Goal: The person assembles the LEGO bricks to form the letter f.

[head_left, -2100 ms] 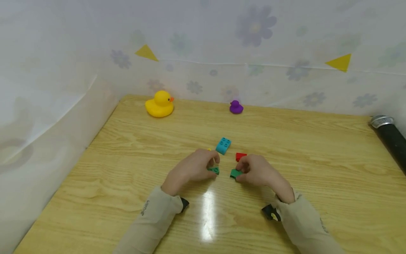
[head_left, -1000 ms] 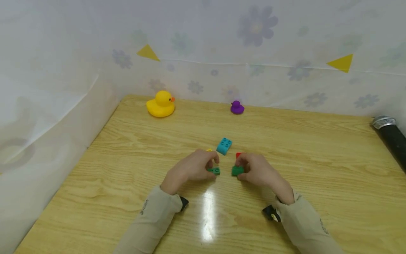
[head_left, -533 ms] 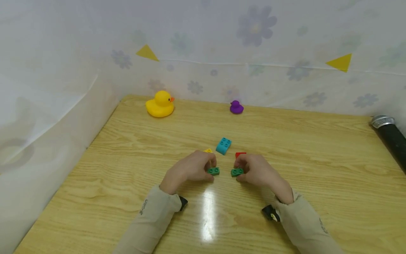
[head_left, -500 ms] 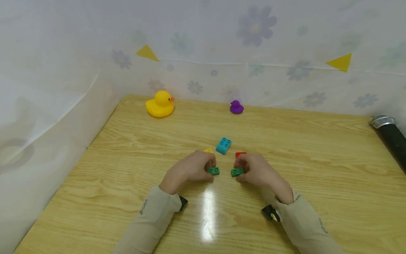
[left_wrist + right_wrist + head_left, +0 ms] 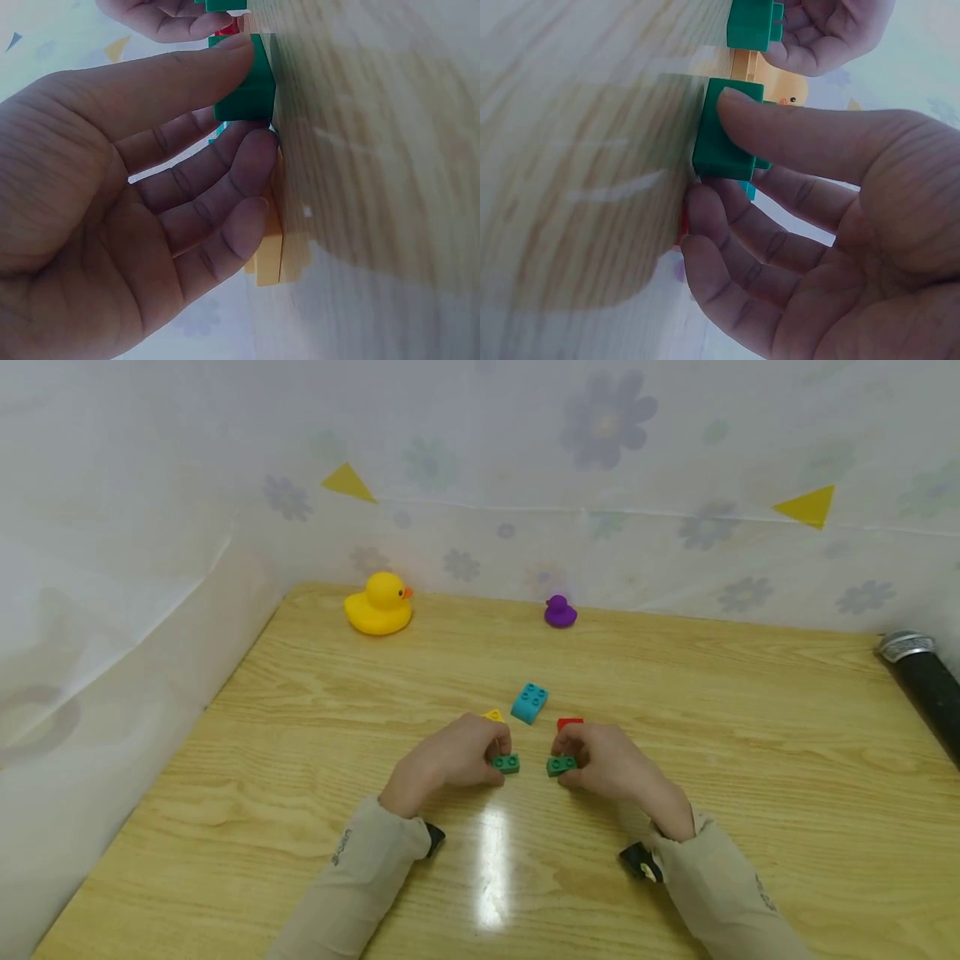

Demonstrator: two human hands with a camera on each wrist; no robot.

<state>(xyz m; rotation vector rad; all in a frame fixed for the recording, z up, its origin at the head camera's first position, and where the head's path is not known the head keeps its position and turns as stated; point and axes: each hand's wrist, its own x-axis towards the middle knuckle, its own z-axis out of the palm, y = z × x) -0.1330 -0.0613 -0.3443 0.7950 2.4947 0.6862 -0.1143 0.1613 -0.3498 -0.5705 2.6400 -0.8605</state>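
One left green brick (image 5: 507, 764), one right green brick (image 5: 562, 767). Head view: mid wooden table (image 5: 697, 693), well inside its edges; gap between, turquoise two-by-three brick (image 5: 529, 702) beyond; two studs upward apiece; left hand (image 5: 448, 755) pinching first, right hand (image 5: 615, 764) pinching second. Left wrist: smooth, flat sides. Right wrist: likewise, studs protruding.

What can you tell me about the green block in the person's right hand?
The green block is an oblong toy brick, smooth and plastic-looking, with two studs showing on top. It is level, studs up, on or just above the wooden table, apart from a similar green block. The right hand pinches it, thumb across the side nearest the person.
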